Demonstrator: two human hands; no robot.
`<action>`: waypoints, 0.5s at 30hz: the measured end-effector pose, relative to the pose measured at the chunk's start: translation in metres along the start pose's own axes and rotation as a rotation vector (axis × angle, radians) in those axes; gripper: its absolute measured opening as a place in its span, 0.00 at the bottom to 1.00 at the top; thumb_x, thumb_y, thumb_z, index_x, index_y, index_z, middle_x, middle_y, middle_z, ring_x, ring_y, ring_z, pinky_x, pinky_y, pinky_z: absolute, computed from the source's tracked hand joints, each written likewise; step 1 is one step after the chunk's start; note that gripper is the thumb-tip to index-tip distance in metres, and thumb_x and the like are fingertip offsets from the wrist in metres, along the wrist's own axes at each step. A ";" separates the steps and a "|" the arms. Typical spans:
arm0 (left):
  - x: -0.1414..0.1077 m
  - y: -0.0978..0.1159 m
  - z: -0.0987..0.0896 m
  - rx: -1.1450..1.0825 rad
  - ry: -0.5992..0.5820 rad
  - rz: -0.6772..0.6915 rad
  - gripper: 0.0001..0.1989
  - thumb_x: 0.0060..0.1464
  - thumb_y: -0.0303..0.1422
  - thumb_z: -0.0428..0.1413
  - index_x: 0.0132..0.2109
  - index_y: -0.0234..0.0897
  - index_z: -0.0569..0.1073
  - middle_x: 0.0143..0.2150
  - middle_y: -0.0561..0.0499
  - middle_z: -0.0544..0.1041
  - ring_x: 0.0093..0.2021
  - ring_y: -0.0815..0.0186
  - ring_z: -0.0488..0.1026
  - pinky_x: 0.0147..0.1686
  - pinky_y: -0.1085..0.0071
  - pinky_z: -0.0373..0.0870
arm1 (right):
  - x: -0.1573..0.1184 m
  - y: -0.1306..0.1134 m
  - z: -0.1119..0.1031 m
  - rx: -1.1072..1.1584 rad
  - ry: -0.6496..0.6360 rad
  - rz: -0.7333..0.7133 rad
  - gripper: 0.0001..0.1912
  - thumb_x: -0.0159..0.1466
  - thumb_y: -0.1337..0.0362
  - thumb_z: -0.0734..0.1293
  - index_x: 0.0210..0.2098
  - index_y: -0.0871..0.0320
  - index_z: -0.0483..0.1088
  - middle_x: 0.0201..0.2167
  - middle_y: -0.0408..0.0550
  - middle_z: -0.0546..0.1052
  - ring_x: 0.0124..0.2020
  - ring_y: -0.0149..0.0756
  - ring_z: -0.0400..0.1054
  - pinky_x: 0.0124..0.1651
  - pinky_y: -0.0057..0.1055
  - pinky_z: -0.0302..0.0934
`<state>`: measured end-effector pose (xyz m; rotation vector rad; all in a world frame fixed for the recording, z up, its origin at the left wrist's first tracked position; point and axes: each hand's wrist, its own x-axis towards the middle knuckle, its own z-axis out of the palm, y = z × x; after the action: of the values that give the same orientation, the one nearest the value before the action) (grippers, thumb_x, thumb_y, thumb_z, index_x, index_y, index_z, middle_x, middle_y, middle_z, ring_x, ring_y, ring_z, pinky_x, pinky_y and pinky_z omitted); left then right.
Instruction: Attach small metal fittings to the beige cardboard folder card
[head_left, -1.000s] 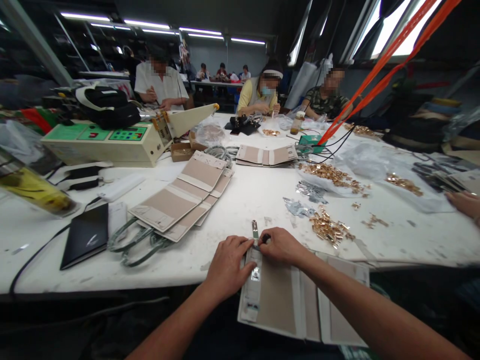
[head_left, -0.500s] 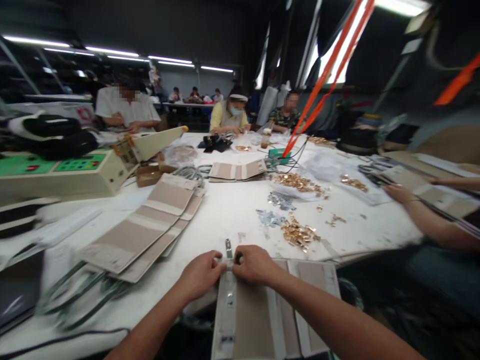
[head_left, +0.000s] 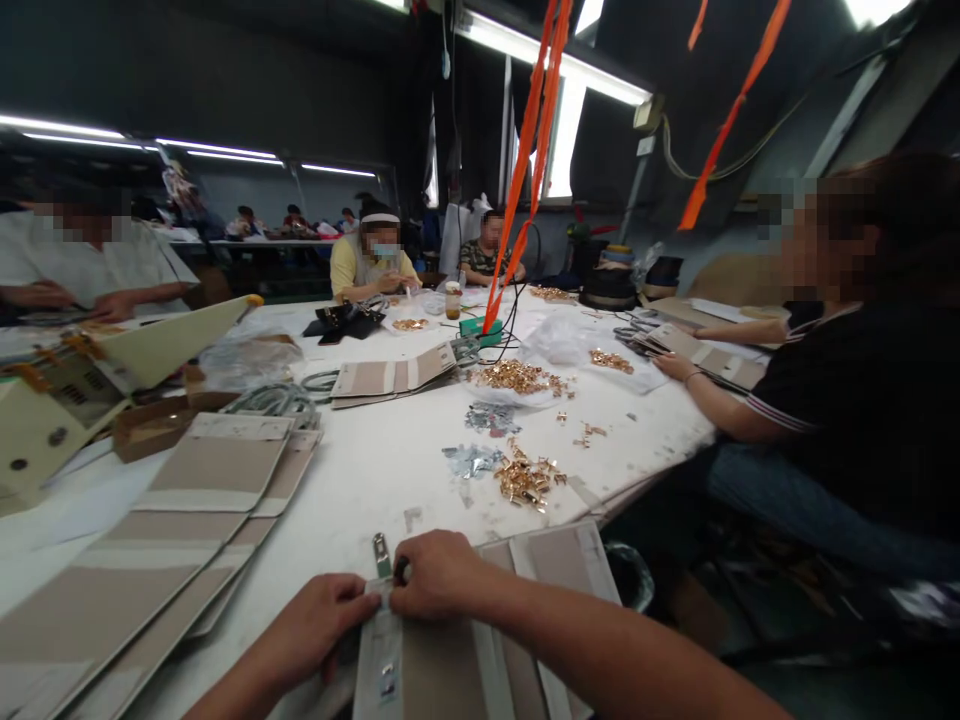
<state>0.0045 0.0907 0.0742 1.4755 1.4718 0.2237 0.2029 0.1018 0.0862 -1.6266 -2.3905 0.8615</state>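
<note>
A beige bag panel with pale cross strips lies in front of me at the table's near edge. My left hand pinches its upper left corner between thumb and bent fingers. Just to the right, my right hand is closed at the same edge, fingertips pressed down on the pale strip. Whatever those fingertips hold is hidden. A small metal fitting on a green tab sticks up past the edge between my hands. Lower on the strip sits a shiny metal plate.
Stacked beige panels with grey-green handles lie left, more panels farther back. Gold metal pieces and silver plates lie in piles ahead. Orange strips hang overhead. A co-worker sits at right, others across the table.
My view has turned to the right, so the table's contents appear farther left and the right-hand co-worker shows more fully. Both hands stay at the panel's upper edge.
</note>
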 end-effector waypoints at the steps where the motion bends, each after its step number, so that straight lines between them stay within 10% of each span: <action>1: -0.002 0.002 0.001 -0.006 0.011 0.015 0.27 0.41 0.61 0.54 0.27 0.40 0.62 0.16 0.58 0.62 0.14 0.71 0.58 0.14 0.74 0.48 | 0.000 0.001 0.001 0.012 0.008 -0.002 0.19 0.58 0.51 0.68 0.46 0.49 0.80 0.45 0.51 0.84 0.47 0.52 0.78 0.46 0.41 0.69; 6: -0.014 0.005 0.011 -0.058 0.074 -0.025 0.13 0.46 0.43 0.56 0.27 0.38 0.66 0.15 0.57 0.62 0.15 0.69 0.62 0.15 0.74 0.52 | -0.016 0.003 -0.003 0.252 0.159 -0.091 0.08 0.59 0.59 0.71 0.32 0.56 0.78 0.34 0.47 0.82 0.39 0.39 0.75 0.44 0.31 0.64; 15: -0.015 -0.003 0.014 -0.222 0.056 -0.105 0.10 0.54 0.30 0.59 0.27 0.36 0.67 0.17 0.59 0.63 0.14 0.70 0.64 0.15 0.75 0.57 | -0.034 -0.005 -0.015 1.334 0.506 -0.261 0.25 0.65 0.51 0.73 0.21 0.57 0.62 0.18 0.38 0.63 0.17 0.27 0.57 0.23 0.29 0.56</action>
<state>0.0092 0.0708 0.0728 1.2192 1.5125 0.3550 0.2190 0.0762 0.1083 -0.7825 -1.0877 1.3112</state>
